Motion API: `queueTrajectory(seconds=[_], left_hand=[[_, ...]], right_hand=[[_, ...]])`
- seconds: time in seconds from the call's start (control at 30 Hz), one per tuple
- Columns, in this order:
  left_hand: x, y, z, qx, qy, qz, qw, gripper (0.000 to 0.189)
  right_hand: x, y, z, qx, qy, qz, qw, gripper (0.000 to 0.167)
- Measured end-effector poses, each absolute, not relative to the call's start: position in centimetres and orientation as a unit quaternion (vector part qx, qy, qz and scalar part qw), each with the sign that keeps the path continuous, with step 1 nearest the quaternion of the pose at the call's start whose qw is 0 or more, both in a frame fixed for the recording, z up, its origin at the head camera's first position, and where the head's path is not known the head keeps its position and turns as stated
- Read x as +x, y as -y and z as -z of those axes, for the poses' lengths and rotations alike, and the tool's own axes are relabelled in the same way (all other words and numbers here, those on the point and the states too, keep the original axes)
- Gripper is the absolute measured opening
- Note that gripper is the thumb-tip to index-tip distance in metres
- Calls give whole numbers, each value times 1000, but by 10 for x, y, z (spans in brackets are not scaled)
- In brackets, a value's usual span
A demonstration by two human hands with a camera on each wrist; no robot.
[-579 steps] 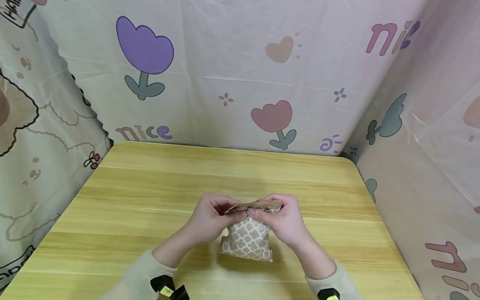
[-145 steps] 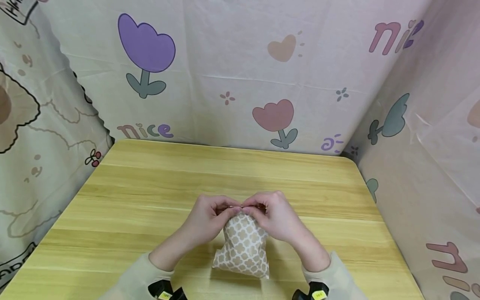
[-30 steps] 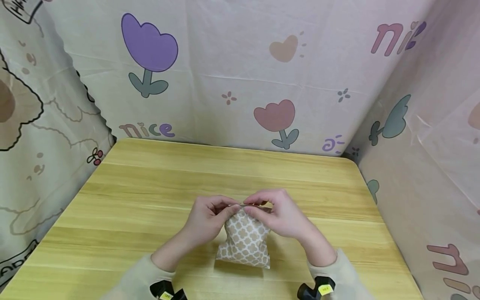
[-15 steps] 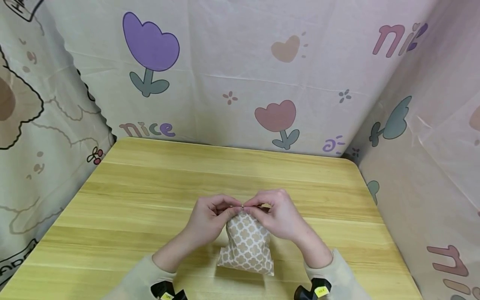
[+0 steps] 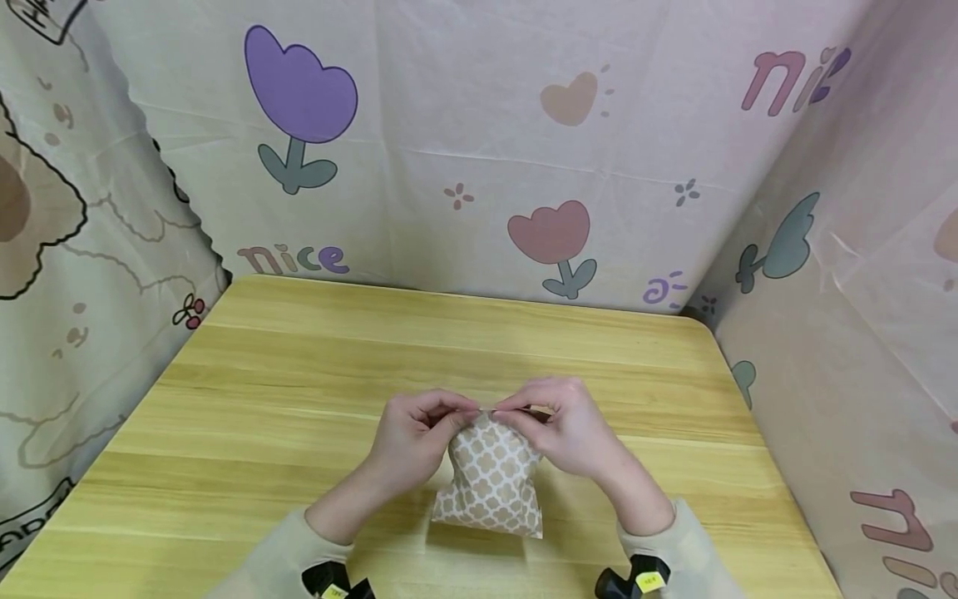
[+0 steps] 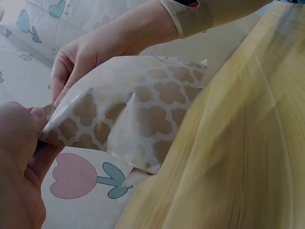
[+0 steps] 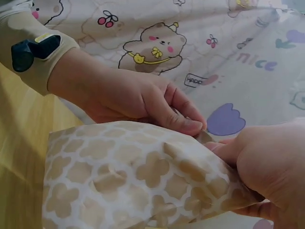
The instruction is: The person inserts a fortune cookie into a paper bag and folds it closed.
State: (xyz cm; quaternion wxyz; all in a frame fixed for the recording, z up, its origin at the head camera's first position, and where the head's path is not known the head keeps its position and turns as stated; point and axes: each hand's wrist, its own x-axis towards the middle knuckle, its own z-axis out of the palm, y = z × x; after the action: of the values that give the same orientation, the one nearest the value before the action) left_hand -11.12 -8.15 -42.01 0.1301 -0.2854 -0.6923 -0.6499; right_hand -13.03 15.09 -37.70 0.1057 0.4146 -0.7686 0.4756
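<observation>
A paper bag (image 5: 496, 482) with a tan and white quatrefoil pattern stands upright near the front middle of the table, its body puffed out. My left hand (image 5: 415, 437) pinches the left part of its top edge between thumb and fingers. On the other side my right hand (image 5: 572, 428) pinches the right part of that edge, the two thumbs a short gap apart. In the left wrist view the bag (image 6: 138, 109) bulges between both hands, its lower end at the tabletop. The right wrist view has the bag's patterned side (image 7: 128, 176) up close. What is inside is hidden.
The light wooden table (image 5: 314, 358) spreads around the bag on all sides. Behind it hangs a pale curtain (image 5: 419, 100) printed with tulips and hearts, and similar printed cloth (image 5: 861, 333) closes off both sides.
Earlier the bag's brown top flap showed wide between the hands; now it is a thin edge. In the last half second, the right hand shifts slightly right and the fingertips part a little.
</observation>
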Motion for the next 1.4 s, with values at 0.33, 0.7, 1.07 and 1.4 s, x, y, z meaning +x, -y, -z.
queueTrajectory(seconds=[0.33, 0.7, 1.07, 1.4], left_hand=[[-110, 85, 419, -278, 690, 656, 123, 14], [-109, 87, 417, -276, 684, 663, 129, 14], [-111, 91, 416, -260, 689, 662, 142, 16], [-111, 89, 418, -255, 685, 667, 141, 14]], right_hand=[[-130, -159, 384, 417, 748, -502, 119, 19], [-128, -167, 385, 406, 752, -504, 126, 18], [-125, -177, 386, 388, 755, -513, 129, 20], [-124, -181, 388, 375, 761, -515, 127, 22]])
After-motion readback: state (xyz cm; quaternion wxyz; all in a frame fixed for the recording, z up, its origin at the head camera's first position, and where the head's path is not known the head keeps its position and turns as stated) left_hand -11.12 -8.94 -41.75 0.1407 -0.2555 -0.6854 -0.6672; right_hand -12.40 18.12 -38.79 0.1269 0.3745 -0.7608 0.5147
